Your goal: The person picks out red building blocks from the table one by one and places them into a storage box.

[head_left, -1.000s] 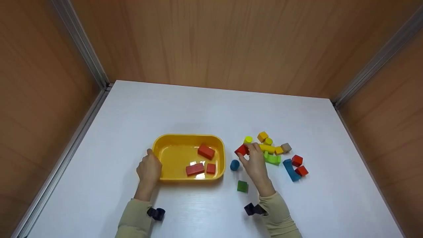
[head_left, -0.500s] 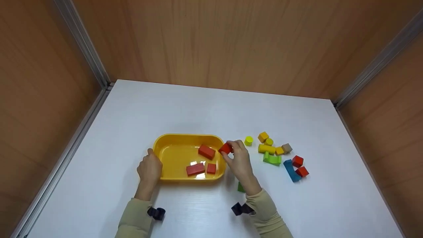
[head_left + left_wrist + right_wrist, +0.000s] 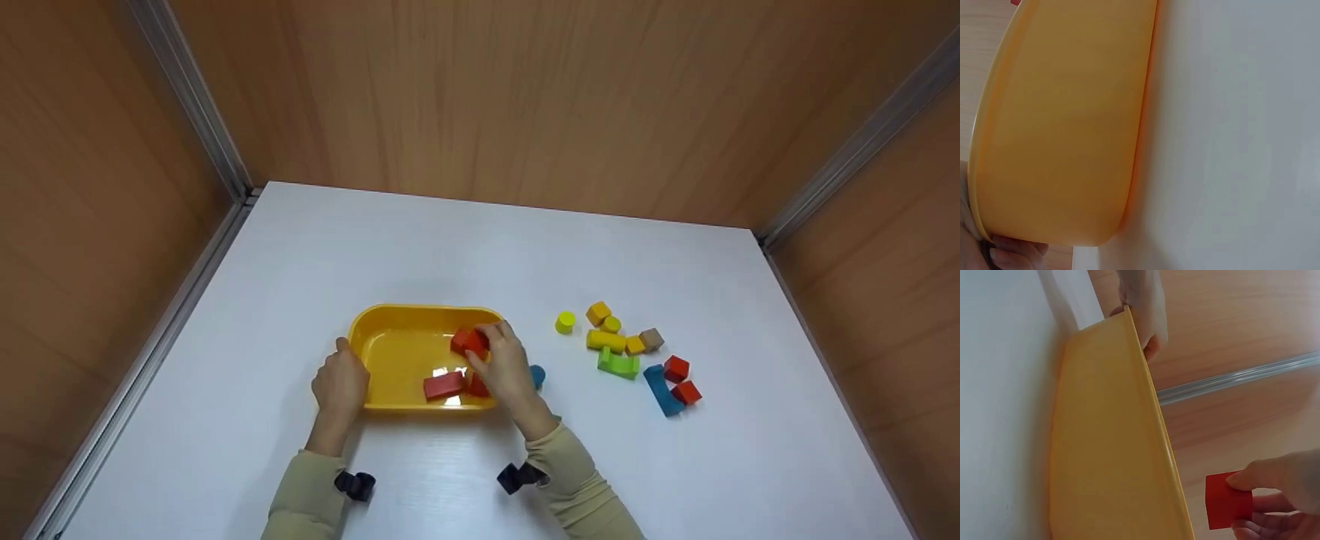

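Note:
My left hand (image 3: 340, 379) grips the left rim of a yellow plastic tray (image 3: 390, 356), its thumb over the edge. In the left wrist view, fingertips (image 3: 1013, 256) curl around the tray's corner. Over the tray's right half, my right hand (image 3: 507, 369) pinches a red cube (image 3: 1225, 502) between thumb and fingers. The right wrist view shows that cube above the rim level. Inside the tray, a red rectangular block (image 3: 444, 385) lies near the front, a red cube (image 3: 478, 385) beside it is partly hidden by the hand, and another red block (image 3: 457, 341) sits behind the held cube.
Right of the tray are several yellow blocks (image 3: 605, 340), a light green arch block (image 3: 618, 364), a tan cube (image 3: 651, 340), a blue curved block (image 3: 663, 391) and two red cubes (image 3: 676, 368). A blue cylinder (image 3: 538, 376) is half hidden by the right hand. Wooden walls surround the white table (image 3: 450, 240).
My right hand has carried the red cube leftward from beside the loose blocks to above the tray. The green block near the arm is now covered. The left hand stays at the rim.

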Demonstrator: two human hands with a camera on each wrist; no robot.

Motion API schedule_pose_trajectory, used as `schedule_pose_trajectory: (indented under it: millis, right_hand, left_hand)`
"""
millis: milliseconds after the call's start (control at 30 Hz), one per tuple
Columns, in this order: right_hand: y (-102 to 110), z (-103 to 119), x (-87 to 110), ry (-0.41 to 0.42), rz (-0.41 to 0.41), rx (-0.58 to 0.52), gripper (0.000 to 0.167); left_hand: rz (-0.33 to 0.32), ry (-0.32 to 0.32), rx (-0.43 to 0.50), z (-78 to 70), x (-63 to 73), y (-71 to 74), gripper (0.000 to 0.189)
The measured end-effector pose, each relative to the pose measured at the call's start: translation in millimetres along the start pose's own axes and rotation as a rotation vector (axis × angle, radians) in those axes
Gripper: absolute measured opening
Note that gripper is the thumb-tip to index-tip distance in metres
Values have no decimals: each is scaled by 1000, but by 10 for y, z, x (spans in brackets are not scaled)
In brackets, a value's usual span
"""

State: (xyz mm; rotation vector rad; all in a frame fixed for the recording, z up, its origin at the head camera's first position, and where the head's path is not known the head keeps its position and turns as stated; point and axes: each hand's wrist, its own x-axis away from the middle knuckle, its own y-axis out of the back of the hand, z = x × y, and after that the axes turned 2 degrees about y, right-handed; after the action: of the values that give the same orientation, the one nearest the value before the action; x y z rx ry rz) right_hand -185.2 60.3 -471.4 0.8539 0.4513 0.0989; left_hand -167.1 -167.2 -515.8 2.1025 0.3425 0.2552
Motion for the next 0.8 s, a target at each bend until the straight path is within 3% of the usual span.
schedule_pose_trajectory:
  millis: [133,367,800]
  right_hand:
    - [-110,48,-23,32,-2,23,35]
    - [-286,131,-69,-9,83,52,37]
    - [-525,123,-98,-66,202,74,38]
  left_hand:
    - [-24,-23,3,1,4,-9,21]
    - [-6,28,-7,-9,-7,-3,22]
    - [12,42,-10,-15,-11,-8,24]
